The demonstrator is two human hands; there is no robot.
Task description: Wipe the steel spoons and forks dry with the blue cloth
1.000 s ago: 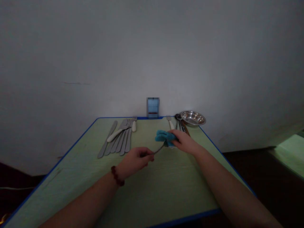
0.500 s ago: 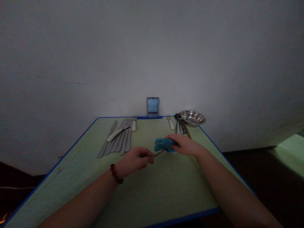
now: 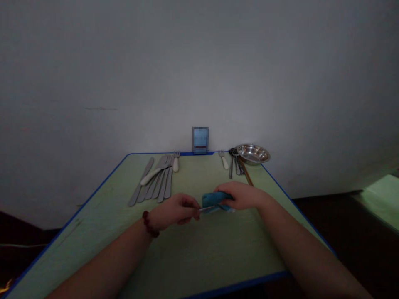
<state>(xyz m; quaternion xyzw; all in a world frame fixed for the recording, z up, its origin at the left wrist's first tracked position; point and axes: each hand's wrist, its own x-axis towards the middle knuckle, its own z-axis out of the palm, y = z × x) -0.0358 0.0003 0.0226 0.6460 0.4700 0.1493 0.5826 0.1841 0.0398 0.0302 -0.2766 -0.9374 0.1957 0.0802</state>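
Observation:
My left hand (image 3: 174,211), with a bead bracelet at the wrist, pinches the handle of a thin metal utensil (image 3: 208,208) above the green table (image 3: 199,253). My right hand (image 3: 243,196) is closed on a blue cloth (image 3: 213,200) that wraps the utensil's far end, so I cannot tell what kind of utensil it is. Both hands are close together near the table's middle.
A row of several grey knives and forks (image 3: 154,180) lies at the back left. Several more utensils (image 3: 237,167) lie at the back right beside a steel bowl (image 3: 253,154). A small blue card (image 3: 200,140) stands against the white wall.
My right hand with the blue cloth has slid toward me along the utensil, nearing my left hand. Less of the metal shaft shows between the hands.

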